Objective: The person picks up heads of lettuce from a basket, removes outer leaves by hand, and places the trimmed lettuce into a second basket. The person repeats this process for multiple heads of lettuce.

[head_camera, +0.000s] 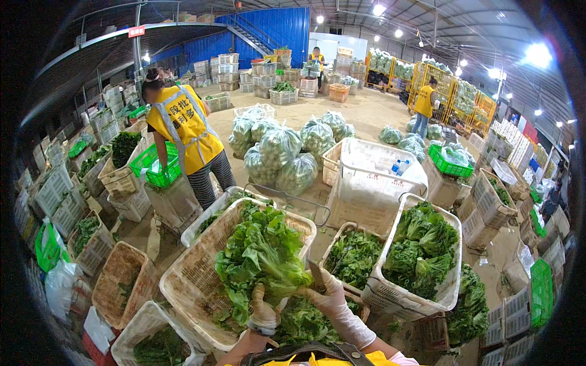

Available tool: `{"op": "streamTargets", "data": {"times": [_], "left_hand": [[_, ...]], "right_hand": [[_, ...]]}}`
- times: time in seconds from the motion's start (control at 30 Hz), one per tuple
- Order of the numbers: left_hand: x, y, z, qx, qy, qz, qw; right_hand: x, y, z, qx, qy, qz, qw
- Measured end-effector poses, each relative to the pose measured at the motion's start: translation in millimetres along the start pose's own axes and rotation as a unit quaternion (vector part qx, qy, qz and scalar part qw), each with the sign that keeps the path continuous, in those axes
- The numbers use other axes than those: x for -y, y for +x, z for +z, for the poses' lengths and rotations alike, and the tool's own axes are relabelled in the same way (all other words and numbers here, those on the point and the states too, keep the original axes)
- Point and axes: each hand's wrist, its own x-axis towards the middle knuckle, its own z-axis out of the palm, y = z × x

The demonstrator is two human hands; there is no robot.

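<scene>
A leafy green lettuce head [263,256] is held up over a soil-stained white plastic crate [197,279]. My left hand [264,311], in a pale glove, grips the lettuce low down, its thumb against the leaves. In my right hand [327,293], gloved too, is a knife [317,277] with its dark blade pointing up. The fingertips of that hand touch the lettuce's base. Loose lettuce leaves [304,322] lie beneath my hands. Close on the right stands a white crate [375,279] of lettuce heads [423,247].
A smaller crate of greens [355,251] stands between the two large crates. Beyond are stacked white crates [371,183] and filled plastic bags [281,151]. A person in a yellow vest [183,119] reaches into a green crate [158,164] at left. Another person [425,103] stands by yellow cage trolleys [458,91].
</scene>
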Motion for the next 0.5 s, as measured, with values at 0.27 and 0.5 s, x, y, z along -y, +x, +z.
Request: {"op": "streamTargets", "data": {"times": [0.27, 0.5], "left_hand": [[-39.5, -37.2, 110.1, -0.044, 0.007, 0.076, 0.996], [-45.5, -31.9, 147.0, -0.001, -0.093, 0.026, 0.995]], "right_hand": [[7.7, 7.0, 2.9, 0.057, -0.152, -0.106, 0.981], [-4.2, 5.8, 13.6, 0.013, 0.051, -0.1, 0.994]]}}
